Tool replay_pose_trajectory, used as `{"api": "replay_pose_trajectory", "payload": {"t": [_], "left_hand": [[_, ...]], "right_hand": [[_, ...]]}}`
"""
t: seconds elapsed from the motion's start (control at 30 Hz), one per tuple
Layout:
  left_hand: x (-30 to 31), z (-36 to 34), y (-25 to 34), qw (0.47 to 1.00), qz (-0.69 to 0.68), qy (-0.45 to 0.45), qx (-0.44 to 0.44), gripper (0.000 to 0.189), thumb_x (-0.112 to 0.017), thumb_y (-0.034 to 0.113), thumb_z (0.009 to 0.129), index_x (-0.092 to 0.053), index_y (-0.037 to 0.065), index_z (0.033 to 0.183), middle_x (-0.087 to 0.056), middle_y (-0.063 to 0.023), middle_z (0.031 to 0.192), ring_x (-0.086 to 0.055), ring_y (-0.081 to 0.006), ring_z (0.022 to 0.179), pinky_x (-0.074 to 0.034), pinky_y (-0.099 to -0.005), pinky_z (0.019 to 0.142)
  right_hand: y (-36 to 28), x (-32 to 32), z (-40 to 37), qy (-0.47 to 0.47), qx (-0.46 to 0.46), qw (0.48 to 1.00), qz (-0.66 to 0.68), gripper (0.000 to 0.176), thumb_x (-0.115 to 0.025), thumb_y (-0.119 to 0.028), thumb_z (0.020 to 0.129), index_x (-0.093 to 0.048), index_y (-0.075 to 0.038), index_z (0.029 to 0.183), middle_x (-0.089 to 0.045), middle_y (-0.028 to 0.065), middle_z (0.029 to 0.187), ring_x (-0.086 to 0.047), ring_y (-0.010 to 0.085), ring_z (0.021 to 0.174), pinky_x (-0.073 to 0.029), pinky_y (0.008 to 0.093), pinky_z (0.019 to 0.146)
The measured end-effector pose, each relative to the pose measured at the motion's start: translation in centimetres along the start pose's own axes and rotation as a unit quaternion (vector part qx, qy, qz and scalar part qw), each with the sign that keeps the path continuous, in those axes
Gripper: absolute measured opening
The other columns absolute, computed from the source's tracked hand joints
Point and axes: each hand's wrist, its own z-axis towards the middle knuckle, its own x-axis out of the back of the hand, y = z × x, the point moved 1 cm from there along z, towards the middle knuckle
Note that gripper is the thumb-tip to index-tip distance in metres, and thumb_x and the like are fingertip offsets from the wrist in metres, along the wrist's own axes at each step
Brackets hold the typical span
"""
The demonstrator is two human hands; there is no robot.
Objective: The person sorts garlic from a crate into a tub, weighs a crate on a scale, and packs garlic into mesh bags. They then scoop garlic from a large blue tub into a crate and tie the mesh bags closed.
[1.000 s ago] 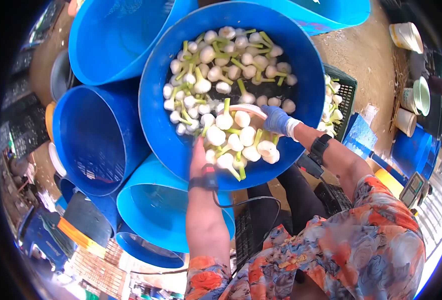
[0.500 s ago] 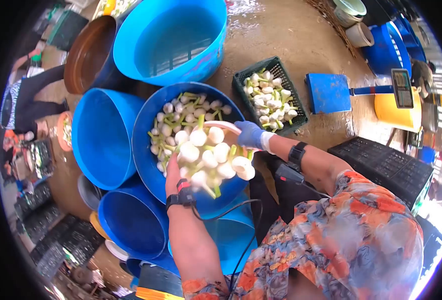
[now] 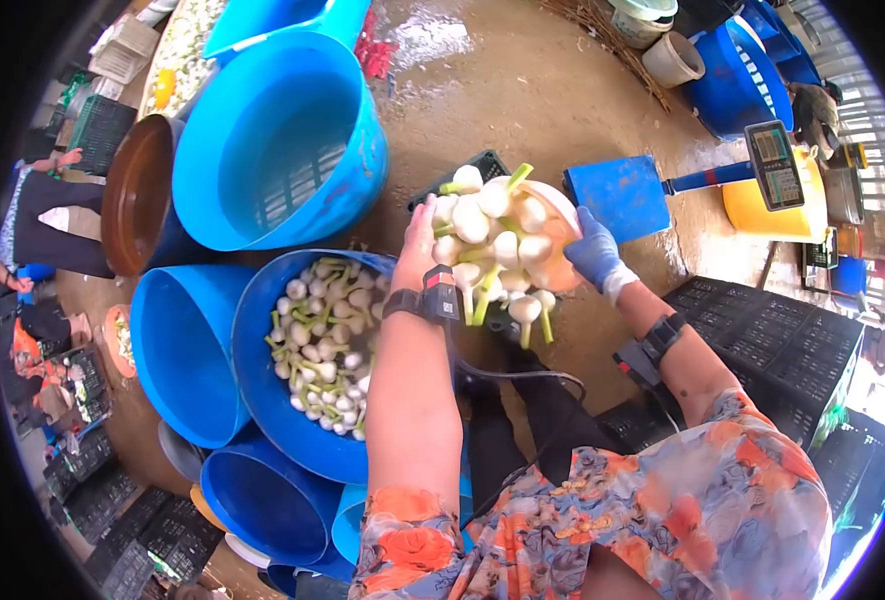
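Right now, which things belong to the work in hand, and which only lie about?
In hand: left hand, right hand, pink bowl, white bulbs, blue tub of bulbs.
Lying about: empty blue tub, brown basin, blue scale, yellow bucket, black crates.

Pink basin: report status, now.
Left hand and gloved right hand grip pink basin, opposite sides. Heaped with white bulbs, over black crate. Blue tub beside left arm.

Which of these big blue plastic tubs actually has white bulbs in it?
The round blue plastic tub just below the left hand: white bulbs with green stalks lie in it. The blue tubs beside it hold no bulbs.
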Motion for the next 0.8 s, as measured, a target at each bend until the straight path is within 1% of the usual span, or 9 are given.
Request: {"api": "replay_pose_trajectory", "payload": {"t": [0.07,0.17,0.43,0.57,0.6,0.67,0.7,0.77,0.8], "left_hand": [[0.1,-0.1,-1.5,0.998,0.044,0.033,-0.002,0.061,-0.055,0.046,0.087,-0.042,0.010,0.134,-0.043,-0.0067,0.136,-0.044,-0.0296,0.119,-0.039,-0.0538,0.090],[2.6,0.0,-6.2,0.996,0.072,0.039,-0.034,0.067,-0.049,0.047,0.091,-0.026,0.014,0.144,-0.023,-0.0019,0.151,-0.023,-0.0354,0.135,-0.030,-0.0606,0.095],[5.8,-6.7,-14.1,0.995,-0.038,0.087,0.002,0.042,-0.051,0.030,0.094,-0.048,0.004,0.126,-0.053,-0.0089,0.126,-0.054,-0.0265,0.111,-0.047,-0.0412,0.086],[4.3,-9.7,-15.5,0.995,-0.062,0.080,0.024,0.036,-0.050,0.020,0.094,-0.048,-0.002,0.122,-0.057,-0.0145,0.118,-0.059,-0.0264,0.104,-0.051,-0.0390,0.082],[3.5,-10.4,-15.6,0.994,-0.078,0.069,0.029,0.036,-0.050,0.019,0.094,-0.048,-0.003,0.122,-0.057,-0.0151,0.117,-0.059,-0.0265,0.103,-0.052,-0.0385,0.082],[2.9,-11.6,-16.2,0.992,-0.120,0.024,0.041,0.041,-0.054,0.026,0.092,-0.047,0.001,0.124,-0.054,-0.0152,0.123,-0.054,-0.0288,0.111,-0.048,-0.0441,0.089],[2.6,-12.4,-16.1,0.992,-0.115,0.021,0.043,0.041,-0.054,0.026,0.092,-0.047,0.001,0.124,-0.054,-0.0152,0.123,-0.054,-0.0288,0.111,-0.048,-0.0441,0.089],[2.0,-13.6,-15.3,0.958,-0.282,-0.032,-0.039,0.049,-0.058,0.036,0.088,-0.047,0.008,0.126,-0.048,-0.0132,0.131,-0.044,-0.0299,0.121,-0.039,-0.0519,0.098],[2.6,-14.1,-15.3,0.943,-0.331,0.039,-0.015,0.055,-0.059,0.045,0.085,-0.047,0.013,0.127,-0.046,-0.0106,0.132,-0.037,-0.0286,0.127,-0.030,-0.0555,0.102]], "right_hand": [[1.5,-2.7,1.7,0.049,0.001,0.989,-0.143,0.076,-0.054,-0.015,0.071,-0.025,-0.001,0.140,-0.059,0.0255,0.105,-0.061,0.0398,0.089,-0.049,0.0446,0.077],[2.0,-6.3,4.2,0.039,-0.060,0.977,-0.202,0.079,-0.056,-0.014,0.072,-0.021,-0.001,0.142,-0.045,0.0249,0.126,-0.061,0.0400,0.088,-0.049,0.0442,0.076],[6.5,-7.0,6.8,0.085,-0.077,0.975,-0.188,0.078,-0.058,-0.013,0.074,-0.019,-0.003,0.142,-0.040,0.0220,0.133,-0.061,0.0383,0.092,-0.050,0.0449,0.073],[5.2,-4.6,5.4,0.148,-0.009,0.988,-0.051,0.076,-0.056,-0.007,0.074,-0.023,-0.002,0.142,-0.045,0.0209,0.133,-0.056,0.0334,0.110,-0.046,0.0355,0.090],[3.9,-4.8,4.6,0.142,0.000,0.988,0.067,0.073,-0.053,0.000,0.074,-0.027,-0.002,0.142,-0.046,0.0177,0.134,-0.050,0.0247,0.119,-0.039,0.0286,0.097],[-0.1,-4.7,1.8,0.063,0.026,0.957,0.282,0.070,-0.057,-0.001,0.073,-0.034,-0.006,0.138,-0.056,0.0197,0.120,-0.055,0.0280,0.112,-0.046,0.0312,0.089],[-0.5,-5.9,0.7,-0.030,-0.024,0.973,0.226,0.068,-0.057,0.002,0.072,-0.036,-0.005,0.137,-0.055,0.0188,0.122,-0.054,0.0256,0.113,-0.045,0.0309,0.091],[-4.8,-7.0,-2.2,-0.080,0.134,0.962,0.223,0.065,-0.059,-0.001,0.070,-0.041,-0.003,0.133,-0.059,0.0203,0.114,-0.060,0.0278,0.104,-0.049,0.0351,0.084],[-6.1,-8.6,-3.3,-0.214,0.086,0.935,0.270,0.063,-0.059,-0.002,0.070,-0.041,-0.002,0.131,-0.059,0.0223,0.113,-0.061,0.0317,0.101,-0.049,0.0376,0.083]]}}
